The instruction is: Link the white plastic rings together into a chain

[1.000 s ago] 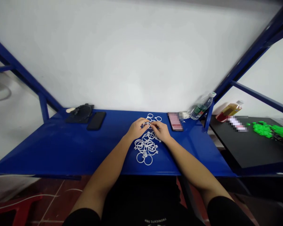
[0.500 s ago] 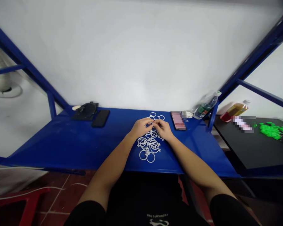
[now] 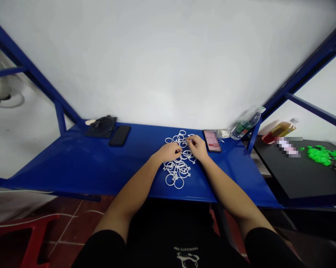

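Observation:
Several white rings with small knob-like joints (image 3: 179,182) lie on the blue table in a loose, overlapping group running from the front edge toward the wall. My left hand (image 3: 168,152) rests over the left side of the group, its fingers curled closed; whatever they hold, if anything, is hidden. To its right, my right hand (image 3: 198,148) has its thumb and index finger pinched at the edge of a white ring (image 3: 182,144) in the far part of the group. The two hands are apart.
A phone with a lit screen (image 3: 212,140) lies right of the rings, with a white cable (image 3: 226,134) and a water bottle (image 3: 247,124) beyond. Left are a dark phone (image 3: 120,135) and a black plastic bag (image 3: 102,126). Green pieces (image 3: 320,155) lie on the black side table (image 3: 298,182).
My hands, which met at the fingertips over the rings, have separated. The right moved slightly right and away from me; the left dropped a little nearer. More rings at the back now show.

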`<state>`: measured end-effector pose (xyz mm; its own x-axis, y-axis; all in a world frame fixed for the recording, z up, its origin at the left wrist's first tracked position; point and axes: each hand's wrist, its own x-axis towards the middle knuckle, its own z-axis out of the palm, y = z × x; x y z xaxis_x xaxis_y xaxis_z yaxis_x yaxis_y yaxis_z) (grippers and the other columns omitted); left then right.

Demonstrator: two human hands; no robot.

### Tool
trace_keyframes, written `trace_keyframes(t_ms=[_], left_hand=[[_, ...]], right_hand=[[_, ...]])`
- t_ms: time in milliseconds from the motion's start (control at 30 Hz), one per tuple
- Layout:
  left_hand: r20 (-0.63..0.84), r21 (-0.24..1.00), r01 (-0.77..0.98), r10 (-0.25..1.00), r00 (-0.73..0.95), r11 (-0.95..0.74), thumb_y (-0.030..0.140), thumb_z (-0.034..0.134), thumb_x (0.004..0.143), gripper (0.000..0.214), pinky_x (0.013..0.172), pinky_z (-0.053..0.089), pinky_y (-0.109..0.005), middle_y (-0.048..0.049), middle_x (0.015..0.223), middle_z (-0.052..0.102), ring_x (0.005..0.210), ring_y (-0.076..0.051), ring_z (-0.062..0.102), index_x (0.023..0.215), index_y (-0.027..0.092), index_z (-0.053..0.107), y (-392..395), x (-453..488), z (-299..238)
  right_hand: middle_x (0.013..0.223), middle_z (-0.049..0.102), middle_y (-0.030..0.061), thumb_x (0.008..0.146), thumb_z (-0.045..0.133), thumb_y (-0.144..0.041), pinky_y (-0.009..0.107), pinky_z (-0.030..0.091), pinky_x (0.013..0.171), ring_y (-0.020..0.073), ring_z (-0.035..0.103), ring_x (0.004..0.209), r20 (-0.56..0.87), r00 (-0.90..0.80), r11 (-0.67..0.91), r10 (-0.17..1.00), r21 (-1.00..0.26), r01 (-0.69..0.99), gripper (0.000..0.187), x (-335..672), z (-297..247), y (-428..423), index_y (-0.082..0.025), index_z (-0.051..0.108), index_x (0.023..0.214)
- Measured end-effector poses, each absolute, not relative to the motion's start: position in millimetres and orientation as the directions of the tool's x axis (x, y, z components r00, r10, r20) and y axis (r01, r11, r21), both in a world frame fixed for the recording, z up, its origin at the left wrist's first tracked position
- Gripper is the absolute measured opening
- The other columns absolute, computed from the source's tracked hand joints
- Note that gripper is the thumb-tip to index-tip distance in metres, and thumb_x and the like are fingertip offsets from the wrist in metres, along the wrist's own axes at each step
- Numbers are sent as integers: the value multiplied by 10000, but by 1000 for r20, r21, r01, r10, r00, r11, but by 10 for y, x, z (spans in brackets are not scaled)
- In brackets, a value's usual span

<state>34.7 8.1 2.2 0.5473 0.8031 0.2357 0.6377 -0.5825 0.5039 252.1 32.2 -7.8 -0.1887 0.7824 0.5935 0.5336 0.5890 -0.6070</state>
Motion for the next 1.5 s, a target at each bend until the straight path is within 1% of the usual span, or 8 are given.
trace_keyframes(t_ms=[100,333,567,800,1000,1233,1367,1500], left_hand=[[170,519,656,818,549,-548,247,614,924,167,780,504,-302,-31,943,744,850,-191,666,907,220,778,85,347,27],[154,543,645,819,553,-537,230,549,973,214,837,512,-309,-61,1023,744,918,-206,676,951,195,759,123,273,84],[115,574,622,805,583,-532,182,615,874,253,894,529,-315,-59,1098,758,958,-205,699,1046,217,797,166,223,23],[140,604,611,823,550,-511,157,677,809,109,749,507,-278,-29,890,741,773,-165,665,861,197,763,109,228,90],[295,666,592,889,350,-454,154,675,843,94,636,445,-251,6,747,702,618,-120,585,900,182,744,75,243,192],[512,582,584,813,277,-565,219,687,936,120,725,492,-257,-26,884,739,696,-122,620,1005,193,781,144,275,105],[543,603,521,790,286,-604,243,704,950,109,800,530,-277,-42,954,771,802,-150,684,1001,211,795,137,343,70],[513,636,509,811,283,-580,249,684,966,121,874,549,-299,-52,1002,782,911,-176,713,983,220,800,111,392,83]], right_hand=[[930,734,61,985,613,-313,331,523,719,198,648,778,599,-242,623,763,-582,523,169,2491,-85,297,-230,759,982],[935,770,53,976,637,-309,310,531,760,190,679,799,527,-313,605,790,-590,535,173,2501,-132,322,-225,778,1030],[968,809,36,967,623,-247,293,525,750,187,719,799,422,-390,574,819,-609,547,177,2475,-98,290,-237,787,1034],[1019,814,27,977,604,-257,294,507,748,195,731,816,330,-397,516,856,-566,643,182,2485,-55,273,-252,769,1056],[821,785,19,972,616,-303,283,473,658,199,701,714,259,-346,432,902,-547,717,201,2482,-32,263,-244,773,1083],[960,777,58,989,623,-371,308,526,779,203,703,844,497,-363,610,788,-555,566,240,2469,-36,248,-227,752,1131],[940,763,62,1013,584,-353,325,527,807,206,691,866,537,-427,684,727,-516,515,226,2456,-41,228,-238,753,1111],[916,756,57,1026,556,-346,331,528,798,201,682,835,534,-413,673,738,-538,507,235,2450,12,183,-252,765,1077]])
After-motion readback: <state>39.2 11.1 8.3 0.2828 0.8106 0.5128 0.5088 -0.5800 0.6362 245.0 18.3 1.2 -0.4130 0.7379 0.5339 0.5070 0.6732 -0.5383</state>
